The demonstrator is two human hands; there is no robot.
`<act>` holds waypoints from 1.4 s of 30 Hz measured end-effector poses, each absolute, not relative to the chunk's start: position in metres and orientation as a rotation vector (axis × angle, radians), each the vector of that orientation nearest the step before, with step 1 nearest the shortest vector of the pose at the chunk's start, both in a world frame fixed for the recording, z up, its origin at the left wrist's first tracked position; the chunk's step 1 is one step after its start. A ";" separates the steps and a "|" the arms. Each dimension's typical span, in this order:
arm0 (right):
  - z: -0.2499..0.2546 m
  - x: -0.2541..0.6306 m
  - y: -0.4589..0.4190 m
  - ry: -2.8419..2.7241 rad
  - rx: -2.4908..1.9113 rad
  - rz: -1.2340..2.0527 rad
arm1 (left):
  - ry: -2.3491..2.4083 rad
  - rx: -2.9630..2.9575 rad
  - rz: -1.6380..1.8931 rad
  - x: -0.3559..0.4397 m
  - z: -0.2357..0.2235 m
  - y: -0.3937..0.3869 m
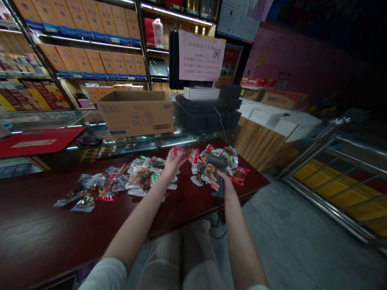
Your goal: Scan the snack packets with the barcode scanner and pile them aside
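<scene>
My left hand grips one end of a red-ended snack packet with brown food inside, raised just above the table. In my right hand is a dark barcode scanner, held by its handle, its head turned up and away from me. Behind and around the scanner lies a pile of clear and red snack packets. A larger spread of vacuum-sealed packets covers the table left of my left hand.
The dark red table runs to a corner at the right. Behind it are a glass counter with an open cardboard box, a red mat and a screen bearing a paper notice. A metal railing stands at the right.
</scene>
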State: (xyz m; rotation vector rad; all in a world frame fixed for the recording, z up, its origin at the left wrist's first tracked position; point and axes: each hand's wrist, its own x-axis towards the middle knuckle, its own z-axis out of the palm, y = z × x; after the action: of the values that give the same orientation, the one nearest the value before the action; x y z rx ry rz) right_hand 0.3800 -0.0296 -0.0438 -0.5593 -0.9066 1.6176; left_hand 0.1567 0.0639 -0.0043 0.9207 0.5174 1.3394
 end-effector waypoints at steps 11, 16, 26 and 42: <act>-0.050 0.364 -0.026 -0.952 -0.812 1.612 | 0.637 1.034 1.439 0.146 -0.030 0.065; -0.052 0.366 -0.025 -0.958 -0.811 1.626 | 0.712 1.119 1.419 0.145 -0.035 0.064; -0.049 0.365 -0.025 -0.957 -0.802 1.647 | 0.844 1.275 1.458 0.144 -0.031 0.061; -0.053 0.364 -0.026 -0.941 -0.802 1.607 | 1.953 2.147 1.507 0.088 0.014 0.046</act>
State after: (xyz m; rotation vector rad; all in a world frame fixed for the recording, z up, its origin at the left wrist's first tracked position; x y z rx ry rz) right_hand 0.3644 -0.0259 -0.0532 -0.8019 -0.9406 1.6071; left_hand 0.0876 0.0460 0.0142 2.1467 1.9531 1.5071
